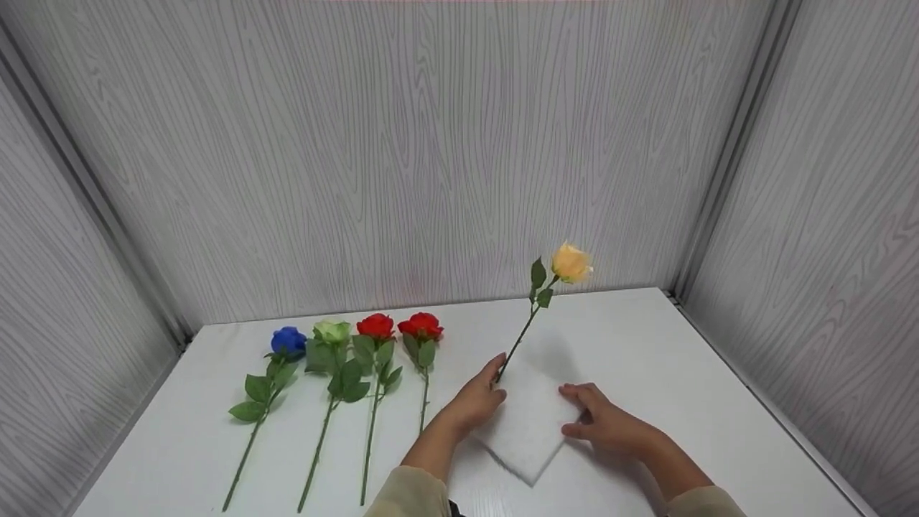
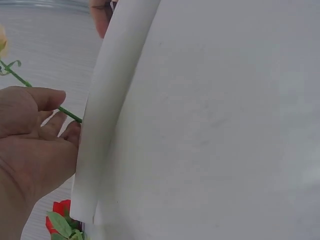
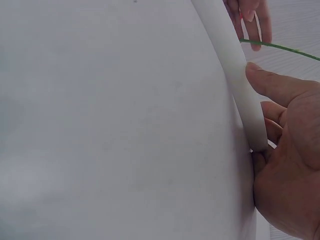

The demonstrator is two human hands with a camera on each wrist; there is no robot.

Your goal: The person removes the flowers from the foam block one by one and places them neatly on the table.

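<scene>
A pale yellow rose (image 1: pixel 571 263) rises at a slant, its flower toward the back right. My left hand (image 1: pixel 479 401) holds its green stem (image 2: pixel 70 114) low down, between thumb and fingers. The stem's lower end is hidden by the hand and a white, paper-like piece (image 1: pixel 528 431), which has one corner toward me. At that piece's right side, my right hand (image 1: pixel 610 424) grips the edge with thumb and fingers. In the right wrist view, the thumb touches the white piece's rounded edge (image 3: pixel 245 107) and other fingers reach behind it.
Left of my hands, several roses lie in a row on the white table (image 1: pixel 646 345): a blue rose (image 1: pixel 288 340), a light green rose (image 1: pixel 332 332), a red rose (image 1: pixel 376 326) and another red rose (image 1: pixel 422 326). Grey wood-grain panels (image 1: pixel 402 158) enclose the back and sides.
</scene>
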